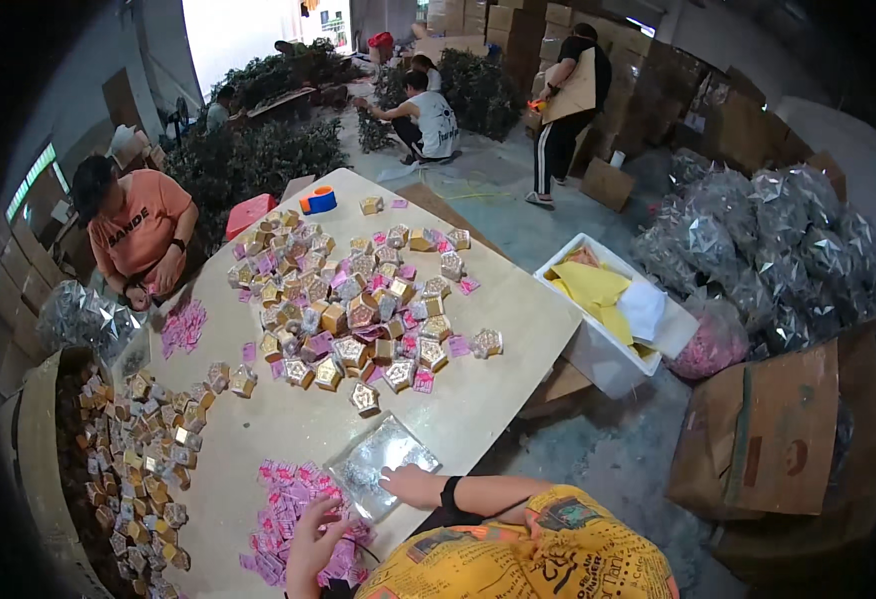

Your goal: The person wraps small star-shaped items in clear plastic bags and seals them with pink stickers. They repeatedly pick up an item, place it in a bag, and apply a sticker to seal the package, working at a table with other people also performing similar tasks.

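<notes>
The person's left hand (310, 544) is resting on a heap of small pink tags (288, 514) at the near edge of the wooden table (518, 299), its fingers curling together over the tags; whether they are pinching one cannot be told from here. The right hand (413, 486), with a dark band at the wrist, is lying just right of that heap, its fingers stretching out slightly apart and touching the near corner of a clear plastic bag of silvery pieces (378, 461). The bag is lying flat on the table, just beyond the pink tags.

Farther up the table from the bag, a large pile of small gold and silver ornament boxes (358, 309) is spreading across the middle, with more pink tags mixing among them. A second run of the same boxes (148, 449) is trailing along the table's left side. An orange and blue tape dispenser (318, 200) is sitting near the far end of the table. A person in an orange shirt (138, 235) is bending over the far left corner of the table. Right of the table, a white foam bin (598, 349) holding yellow sheets is standing on the floor.
</notes>
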Demonstrator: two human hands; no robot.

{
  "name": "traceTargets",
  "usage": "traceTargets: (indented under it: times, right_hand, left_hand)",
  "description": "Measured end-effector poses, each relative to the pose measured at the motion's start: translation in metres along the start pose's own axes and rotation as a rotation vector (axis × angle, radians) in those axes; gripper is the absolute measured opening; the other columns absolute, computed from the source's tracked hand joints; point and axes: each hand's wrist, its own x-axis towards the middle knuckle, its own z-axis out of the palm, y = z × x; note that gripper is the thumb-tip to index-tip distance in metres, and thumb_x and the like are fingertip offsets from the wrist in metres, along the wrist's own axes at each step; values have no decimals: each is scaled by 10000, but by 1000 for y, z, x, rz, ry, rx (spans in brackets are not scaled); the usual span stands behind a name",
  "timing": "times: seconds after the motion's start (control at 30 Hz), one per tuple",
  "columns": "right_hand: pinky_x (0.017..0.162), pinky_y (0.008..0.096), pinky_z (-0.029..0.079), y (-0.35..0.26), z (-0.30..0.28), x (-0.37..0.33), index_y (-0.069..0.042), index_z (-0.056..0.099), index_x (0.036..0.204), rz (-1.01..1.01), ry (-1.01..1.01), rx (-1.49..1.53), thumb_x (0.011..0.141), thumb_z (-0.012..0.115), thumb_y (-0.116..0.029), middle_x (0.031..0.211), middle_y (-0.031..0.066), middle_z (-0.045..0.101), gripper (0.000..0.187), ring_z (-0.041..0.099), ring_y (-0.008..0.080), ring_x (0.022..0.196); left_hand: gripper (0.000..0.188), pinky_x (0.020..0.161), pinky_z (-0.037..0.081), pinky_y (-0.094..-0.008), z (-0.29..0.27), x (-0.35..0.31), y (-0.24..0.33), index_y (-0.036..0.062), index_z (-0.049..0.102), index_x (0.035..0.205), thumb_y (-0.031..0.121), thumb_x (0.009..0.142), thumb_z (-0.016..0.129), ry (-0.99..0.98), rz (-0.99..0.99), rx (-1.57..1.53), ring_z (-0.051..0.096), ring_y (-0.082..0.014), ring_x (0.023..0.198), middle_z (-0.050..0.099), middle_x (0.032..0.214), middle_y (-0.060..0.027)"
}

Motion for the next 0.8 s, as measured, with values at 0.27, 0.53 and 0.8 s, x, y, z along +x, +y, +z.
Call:
traceTargets:
  times: [0.27,0.53,0.8]
  right_hand:
    - [760,451,484,-14,-21,22,-15,546,1058,114,-109,150,752,559,-99,1083,214,502,318,585,369,898]
    - [755,436,488,2,31,41,-28,555,982,141,56,-5,772,563,-92,1009,182,522,220,582,337,910]
    - [714,446,490,15,44,52,-6,573,900,78,144,173,753,519,-96,928,214,583,180,601,371,850]
  left_hand:
    - [392,796,482,-297,-7,-30,-27,15,538,1174,66,804,656,70,-17,-163,578,-204,963,529,1142,-94]
    - [412,793,483,-311,-1,-32,-5,24,545,1188,97,800,664,-7,-5,-21,576,-207,978,519,1158,-102]
    - [411,783,486,-303,-8,-45,-20,8,546,1172,186,822,668,2,58,134,590,-204,972,586,1080,-104]
